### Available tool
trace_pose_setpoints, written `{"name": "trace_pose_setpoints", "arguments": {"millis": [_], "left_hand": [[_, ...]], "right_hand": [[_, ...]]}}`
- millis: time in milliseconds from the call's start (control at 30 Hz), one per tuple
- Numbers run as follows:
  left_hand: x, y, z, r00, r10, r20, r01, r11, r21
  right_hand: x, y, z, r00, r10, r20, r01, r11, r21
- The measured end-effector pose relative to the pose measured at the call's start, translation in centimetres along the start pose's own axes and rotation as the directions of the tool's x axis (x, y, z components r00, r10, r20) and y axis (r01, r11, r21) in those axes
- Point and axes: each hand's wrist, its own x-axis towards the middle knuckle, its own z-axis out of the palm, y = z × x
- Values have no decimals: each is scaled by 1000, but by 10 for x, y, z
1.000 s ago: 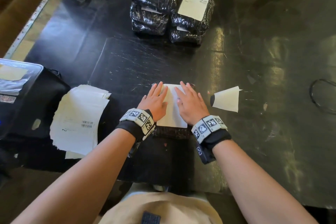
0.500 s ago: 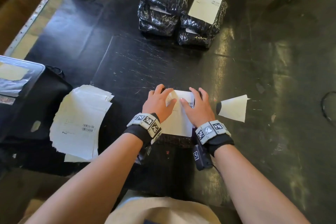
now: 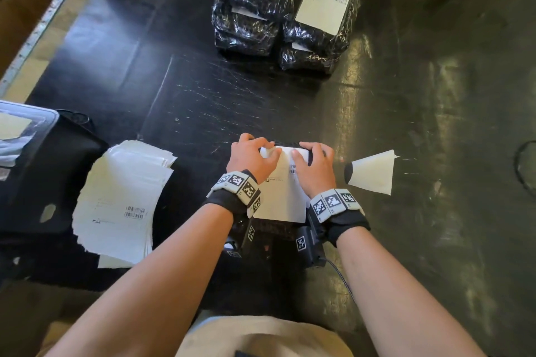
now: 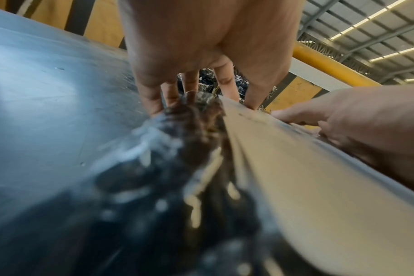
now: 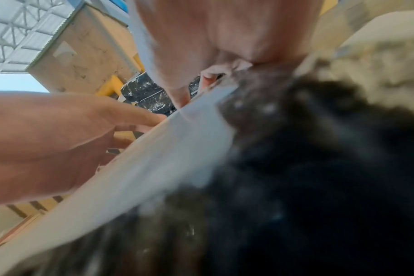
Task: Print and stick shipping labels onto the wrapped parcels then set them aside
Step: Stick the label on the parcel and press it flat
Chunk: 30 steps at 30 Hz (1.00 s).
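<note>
A parcel (image 3: 275,231) wrapped in black plastic lies on the black table near its front edge, with a white shipping label (image 3: 282,197) stuck on top. My left hand (image 3: 251,153) grips the parcel's far left corner: fingers curl over the far edge and the thumb lies on the label. My right hand (image 3: 314,162) holds the far right corner the same way. In the left wrist view the fingers (image 4: 189,87) hook down past the parcel (image 4: 189,149) beside the label (image 4: 284,168). The right wrist view shows the label (image 5: 154,158) and blurred wrap (image 5: 319,168).
Several labelled black parcels (image 3: 287,14) are stacked at the back centre. A pile of white label sheets (image 3: 121,200) lies left, beside a black printer (image 3: 37,171). A loose piece of backing paper (image 3: 372,172) lies right. A black cable loop (image 3: 523,166) sits at the right edge.
Both hands lay flat on the label a second ago. Their fingers have since slid forward and curled over the parcel's far edge.
</note>
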Motion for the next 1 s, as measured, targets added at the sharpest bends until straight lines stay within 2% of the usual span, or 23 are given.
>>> {"name": "trace_pose_setpoints", "arguments": {"millis": [233, 333, 400, 533, 700, 833, 1000], "left_hand": [[3, 4, 2, 999, -33, 7, 33, 999, -42], [4, 1, -3, 1000, -1, -2, 0, 998, -68], [-1, -6, -5, 999, 26, 26, -25, 997, -67], [-22, -19, 3, 991, 4, 132, -3, 1000, -11], [-24, -17, 7, 993, -2, 116, 14, 994, -105], [-25, -17, 6, 993, 19, 118, -3, 992, -130], [-36, -20, 2, 991, -23, 134, 36, 995, -95]], "right_hand": [[5, 1, 0, 1000, -17, -25, 18, 999, 36], [2, -2, -4, 1000, -9, -3, 10, 998, 65], [-2, -2, -7, 999, 13, 41, -16, 998, 62], [-18, 4, -8, 991, 78, 108, -81, 997, 20], [-21, 11, 0, 998, 53, 34, -57, 991, 120], [-21, 14, -1, 998, 37, 54, -43, 993, 114], [-31, 17, -5, 989, 105, 100, -112, 991, 69]]}}
